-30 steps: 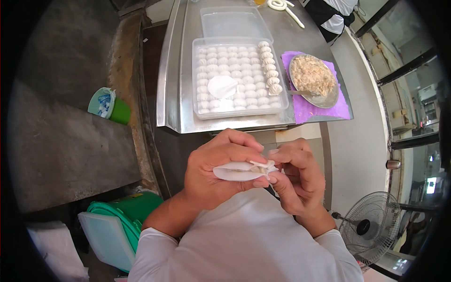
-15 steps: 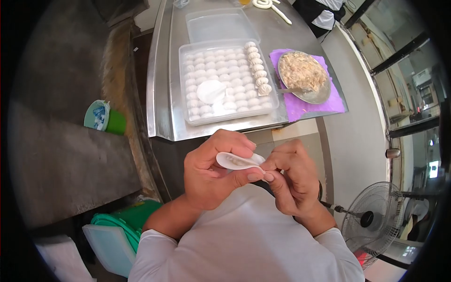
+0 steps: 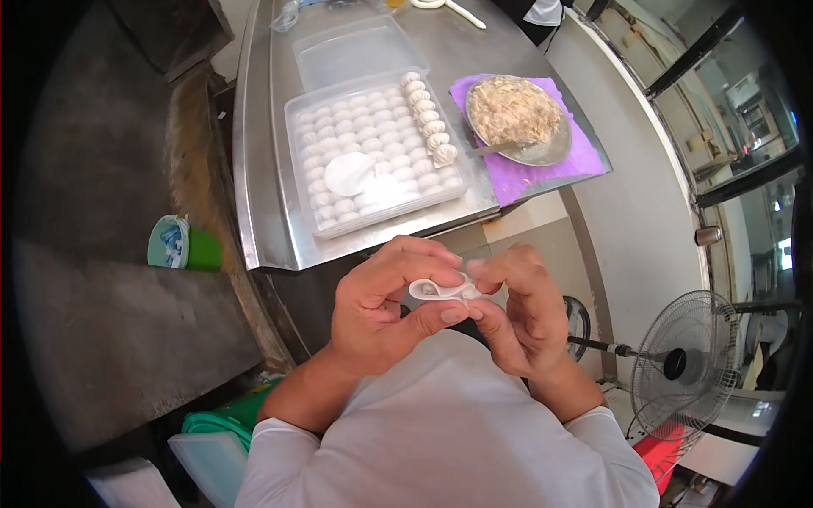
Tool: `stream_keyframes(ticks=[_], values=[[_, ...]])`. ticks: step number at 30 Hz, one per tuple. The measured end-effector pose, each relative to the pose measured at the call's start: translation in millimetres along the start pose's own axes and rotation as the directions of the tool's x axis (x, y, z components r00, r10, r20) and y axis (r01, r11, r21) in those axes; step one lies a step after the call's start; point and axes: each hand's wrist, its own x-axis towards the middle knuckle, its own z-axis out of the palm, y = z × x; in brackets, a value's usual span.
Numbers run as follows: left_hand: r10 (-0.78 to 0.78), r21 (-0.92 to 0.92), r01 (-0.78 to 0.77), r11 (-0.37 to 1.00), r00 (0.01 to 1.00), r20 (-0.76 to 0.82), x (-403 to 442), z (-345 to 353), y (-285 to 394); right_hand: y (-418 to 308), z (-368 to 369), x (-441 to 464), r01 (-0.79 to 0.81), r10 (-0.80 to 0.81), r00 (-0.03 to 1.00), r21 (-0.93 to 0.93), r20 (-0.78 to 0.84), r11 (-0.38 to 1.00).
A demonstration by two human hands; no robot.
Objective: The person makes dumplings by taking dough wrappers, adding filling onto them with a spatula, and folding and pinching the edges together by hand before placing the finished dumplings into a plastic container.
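My left hand point(image 3: 385, 309) holds a partly folded dumpling point(image 3: 430, 291) of white dough between thumb and fingers, its rounded open end toward the left palm. At the dumpling's right end, my right hand point(image 3: 527, 317) has its thumb against the dough edge and its index finger bent just above. The filling inside is mostly hidden. Beyond my hands stands a clear plastic tray box point(image 3: 309, 222) with rows of white dumplings. A line of pleated dumplings point(image 3: 429, 117) lies along its right side on top, and round dough wrappers point(image 3: 347, 173) lie near its front left.
A metal bowl of pale filling point(image 3: 512, 114) with a utensil point(image 3: 500, 147) sits on a purple cloth point(image 3: 584, 157). Behind the box lies a clear lid point(image 3: 360, 51) on the steel table point(image 3: 254, 169). A fan point(image 3: 684, 364) stands right, a green bin point(image 3: 203, 250) left.
The dumpling's opening has narrowed as more of its edge is gathered. My right index finger has lifted slightly from the dough. The view has shifted, moving the table left in the picture.
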Motion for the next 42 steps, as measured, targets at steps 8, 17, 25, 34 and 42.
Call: stream_keyframes(ticks=[8, 17, 25, 34, 42], values=[[0.128, 0.072, -0.121, 0.990, 0.986, -0.104, 1, 14, -9, 3, -11, -4, 0.069, -0.060, 0.995, -0.122, 0.079, 0.990], [0.227, 0.213, -0.202, 0.956, 0.968, -0.102, 4, 20, -18, 3, -14, -9, 0.047, -0.044, 0.999, -0.132, 0.023, 0.990], [0.182, 0.228, -0.175, 0.958, 0.983, -0.009, 17, 28, -16, 0, -18, -15, -0.029, 0.028, 0.993, -0.013, -0.118, 0.999], [0.204, 0.319, -0.176, 0.931, 0.977, -0.056, 25, 39, -21, 15, -26, -21, -0.002, 0.008, 0.993, 0.049, -0.121, 0.999], [0.188, 0.256, -0.146, 0.956, 0.971, -0.149, 36, 52, -31, 32, -36, -18, -0.065, 0.065, 0.996, 0.007, -0.062, 0.998]])
